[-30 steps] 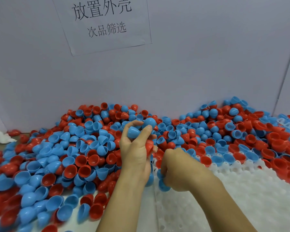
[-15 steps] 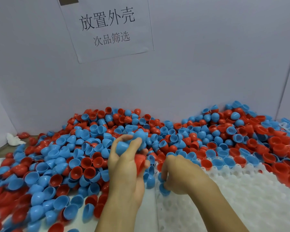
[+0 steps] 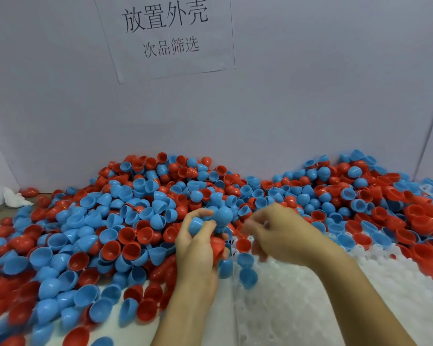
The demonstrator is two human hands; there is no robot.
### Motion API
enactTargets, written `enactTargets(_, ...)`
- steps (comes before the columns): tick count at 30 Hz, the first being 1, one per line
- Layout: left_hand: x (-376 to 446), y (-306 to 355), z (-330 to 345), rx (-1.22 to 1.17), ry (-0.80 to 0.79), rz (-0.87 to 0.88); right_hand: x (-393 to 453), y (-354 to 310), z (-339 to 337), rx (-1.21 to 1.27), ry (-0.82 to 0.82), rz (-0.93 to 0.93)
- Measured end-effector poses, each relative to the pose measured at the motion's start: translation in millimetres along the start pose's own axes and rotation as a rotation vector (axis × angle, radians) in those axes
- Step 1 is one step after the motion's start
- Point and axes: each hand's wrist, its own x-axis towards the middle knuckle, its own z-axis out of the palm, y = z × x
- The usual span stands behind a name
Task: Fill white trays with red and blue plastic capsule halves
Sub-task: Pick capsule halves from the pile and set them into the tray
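1. Several capsule halves sit bunched in the left hand [image 3: 198, 248]: its fingers [image 3: 194, 217] curl round two blue halves [image 3: 211, 221] at the top and a red half [image 3: 216, 247] lower against the palm.
2. The right hand [image 3: 283, 237] has lifted off the tray corner where it pressed half a second ago and now reaches toward the left hand's cluster. Its fingers are loosely curled and blurred by motion; whether they hold anything I cannot tell.
3. The left hand's load looks much the same as a second ago, though the hand has dropped a little closer to the tray edge.
4. Just below the hands, a few blue halves [image 3: 246, 277] lie at the near left corner of the white tray [image 3: 310, 308], which is otherwise mostly bare sockets.
5. Beyond and to the left, the heap of loose red and blue halves [image 3: 115, 221] covers the surface up to the grey wall [image 3: 310, 108], spilling over the tray's far edge; a paper sign [image 3: 168, 36] hangs above.
6. My reading: one piece has just been seated, and the right hand is going back for the next from the left's supply. Filling has barely begun.
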Motion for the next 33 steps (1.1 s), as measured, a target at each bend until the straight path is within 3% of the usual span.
enactTargets(3, 2, -5, 0, 0.150, -0.048, 0.093, 1, -5, -2, 0.333, 0.045, -0.024)
enactTargets(6, 0, -7, 3, 0.273, -0.102, 0.192, 3, -3, 7, 0.258, 0.056, -0.054)
enactTargets(9, 0, -8, 4, 0.235, -0.114, 0.186, 7, 1, 7, 0.320, 0.162, -0.048)
enactTargets(15, 0, -4, 6, 0.015, -0.044, 0.044, 6, 1, 3, 0.510, 0.141, -0.044)
enactTargets(26, -2, -6, 6, 0.061, -0.148, 0.052, 9, 6, 6, 0.484, 0.107, -0.062)
enactTargets(33, 1, -5, 7, 0.008, -0.085, 0.017, 10, 5, 7, 0.642, 0.122, 0.026)
